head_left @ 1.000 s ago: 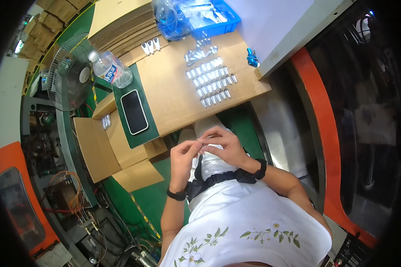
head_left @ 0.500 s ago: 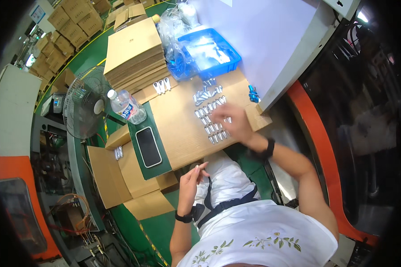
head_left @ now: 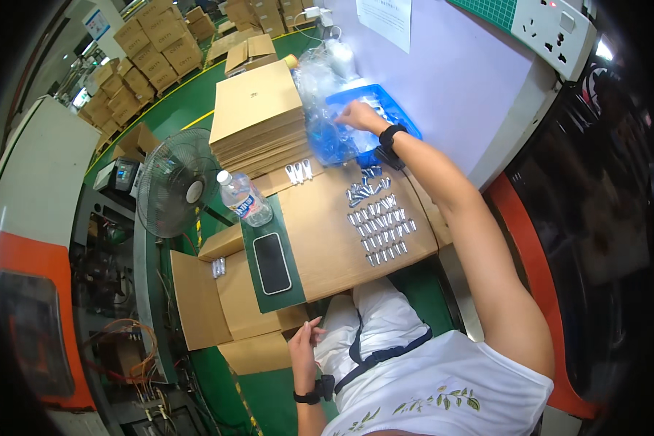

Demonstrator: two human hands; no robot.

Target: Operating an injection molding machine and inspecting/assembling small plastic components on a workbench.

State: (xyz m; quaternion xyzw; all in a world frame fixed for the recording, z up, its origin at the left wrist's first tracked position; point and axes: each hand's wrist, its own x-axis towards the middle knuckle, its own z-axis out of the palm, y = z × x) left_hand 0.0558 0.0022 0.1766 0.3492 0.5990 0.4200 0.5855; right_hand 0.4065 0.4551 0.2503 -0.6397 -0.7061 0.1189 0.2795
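Note:
My right hand reaches over the blue plastic bin at the back of the table, by the edge of a clear plastic bag. Its fingers are bent down and drawn together, and I cannot make out what is between them. My left hand hovers above my lap, in front of the table, its fingers loosely apart and nothing in them. Small shiny silver metal pieces lie in rows on the cardboard-covered table, with a looser cluster behind them. Three silver pieces with looped ends lie apart, beside the cardboard stack.
A tall stack of flat cardboard stands at the back left. Left on the table are a clear bottle and a phone. Beyond them are a fan and an open carton. A pale partition borders the right.
My right hand has gone from the rows of metal pieces to the blue bin at the back. My left hand stays near my lap. The whole view has shifted.

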